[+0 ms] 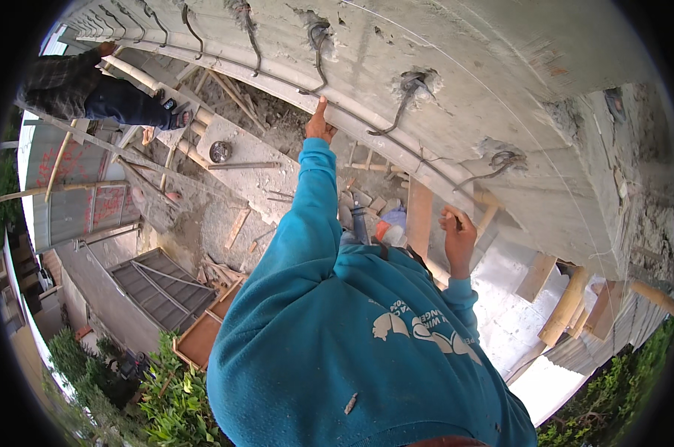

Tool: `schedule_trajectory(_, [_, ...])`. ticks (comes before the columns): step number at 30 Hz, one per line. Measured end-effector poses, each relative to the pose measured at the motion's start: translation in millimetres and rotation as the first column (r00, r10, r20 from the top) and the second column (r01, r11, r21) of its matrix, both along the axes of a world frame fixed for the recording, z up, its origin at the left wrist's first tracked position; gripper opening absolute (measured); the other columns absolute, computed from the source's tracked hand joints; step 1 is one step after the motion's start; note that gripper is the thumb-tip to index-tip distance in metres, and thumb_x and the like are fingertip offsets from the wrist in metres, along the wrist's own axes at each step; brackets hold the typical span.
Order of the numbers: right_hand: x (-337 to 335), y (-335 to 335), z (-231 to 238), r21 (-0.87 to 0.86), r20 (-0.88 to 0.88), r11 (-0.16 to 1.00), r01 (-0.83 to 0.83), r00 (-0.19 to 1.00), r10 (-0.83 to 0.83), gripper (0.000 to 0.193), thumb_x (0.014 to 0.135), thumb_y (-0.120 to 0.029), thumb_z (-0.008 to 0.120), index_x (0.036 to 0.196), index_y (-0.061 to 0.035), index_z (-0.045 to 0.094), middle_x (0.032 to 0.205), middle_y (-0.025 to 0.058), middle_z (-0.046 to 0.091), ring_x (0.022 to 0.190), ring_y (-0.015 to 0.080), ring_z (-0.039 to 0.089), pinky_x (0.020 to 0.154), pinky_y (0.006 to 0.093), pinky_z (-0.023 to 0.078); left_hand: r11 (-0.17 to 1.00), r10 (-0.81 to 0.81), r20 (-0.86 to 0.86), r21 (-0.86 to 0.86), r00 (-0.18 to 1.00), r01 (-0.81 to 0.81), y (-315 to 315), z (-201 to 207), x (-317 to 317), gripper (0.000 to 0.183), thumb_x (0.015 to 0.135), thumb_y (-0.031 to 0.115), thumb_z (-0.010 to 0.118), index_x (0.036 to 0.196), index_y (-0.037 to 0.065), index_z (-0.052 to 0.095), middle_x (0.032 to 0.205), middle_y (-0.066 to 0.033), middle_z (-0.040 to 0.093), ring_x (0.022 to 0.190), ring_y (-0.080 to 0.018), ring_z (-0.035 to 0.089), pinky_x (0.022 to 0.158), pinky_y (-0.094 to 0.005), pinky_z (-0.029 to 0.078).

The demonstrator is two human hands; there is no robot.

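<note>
A long thin steel rod [277,79] runs along the foot of the concrete wall [471,74], beside bent bars [402,104] that stick out of chipped holes. My left hand [320,127] is at the pale ledge under the wall; its raised thumb rests against the rod and its other fingers are curled, partly hidden. Near the rod's right end, apart from the wall, my right hand [458,237] is raised with its fingers bent in. Anything held in it is too small to make out. Both arms wear teal sleeves.
Below lie a plank walkway [255,179] with a round metal bowl [220,152], bamboo poles [132,71] and rubble. A person [106,93] in dark clothes is at the far left along the wall. Wooden planks [419,216] and cut bamboo [564,305] are at the right.
</note>
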State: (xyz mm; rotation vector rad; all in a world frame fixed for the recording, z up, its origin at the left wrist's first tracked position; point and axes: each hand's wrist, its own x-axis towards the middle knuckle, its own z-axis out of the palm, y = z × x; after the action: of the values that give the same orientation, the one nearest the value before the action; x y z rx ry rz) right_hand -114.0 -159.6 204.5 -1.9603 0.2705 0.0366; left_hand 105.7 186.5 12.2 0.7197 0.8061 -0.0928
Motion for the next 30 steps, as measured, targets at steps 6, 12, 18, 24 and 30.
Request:
schedule_trajectory(6, [-1,16,-5,-0.003,-0.018,1.000,-0.029,0.999,0.029,0.023,0.099,-0.011,0.055,0.116,0.0003,0.065,0.099,0.0117,0.070,0.083,0.0158,0.067,0.075,0.0276,0.054,0.986,0.140,-0.052,0.100,0.989,-0.134,-9,2,-1,0.074,0.074,0.051,0.082,0.123,0.001,0.059,0.113,-0.0121,0.064,0.096,-0.0283,0.062,0.080,-0.0464,0.051])
schedule_trajectory(12, [3,22,-3,-0.016,-0.065,0.998,-0.068,0.996,0.066,0.024,0.100,-0.012,0.054,0.118,0.0003,0.065,0.101,0.0119,0.069,0.085,0.0160,0.067,0.077,0.0278,0.054,0.993,0.114,0.046,-0.011,0.992,-0.114,-3,19,-12,0.071,0.087,0.047,0.069,0.140,0.004,0.046,0.134,-0.0127,0.055,0.121,-0.0300,0.053,0.101,-0.0440,0.043])
schedule_trajectory(18, [5,30,-5,-0.019,-0.050,0.997,-0.071,0.996,0.070,0.023,0.099,-0.011,0.055,0.117,0.0014,0.065,0.098,0.0094,0.069,0.080,0.0130,0.065,0.071,0.0248,0.053,0.916,0.370,0.222,-0.246,0.902,-0.316,39,-18,-12,0.055,0.096,0.028,0.043,0.142,0.000,0.038,0.144,-0.0149,0.045,0.132,-0.0339,0.045,0.109,-0.0501,0.035])
schedule_trajectory(24, [8,33,-11,-0.083,-0.087,0.988,-0.129,0.989,0.121,0.024,0.099,-0.012,0.056,0.116,0.0016,0.066,0.099,0.0095,0.069,0.080,0.0132,0.065,0.071,0.0253,0.053,0.924,0.334,0.203,-0.262,0.921,-0.277,43,-7,-10,0.054,0.094,0.027,0.042,0.139,-0.003,0.039,0.142,-0.0182,0.045,0.130,-0.0355,0.045,0.109,-0.0514,0.036])
schedule_trajectory(30, [14,41,-8,-0.082,-0.105,0.990,-0.114,0.989,0.105,0.024,0.099,-0.013,0.056,0.117,0.0002,0.066,0.099,0.0093,0.069,0.081,0.0131,0.065,0.071,0.0257,0.053,0.970,0.227,0.139,-0.122,0.964,-0.211,51,-6,-4,0.049,0.097,0.027,0.040,0.136,-0.002,0.042,0.140,-0.0194,0.046,0.128,-0.0359,0.046,0.109,-0.0527,0.036])
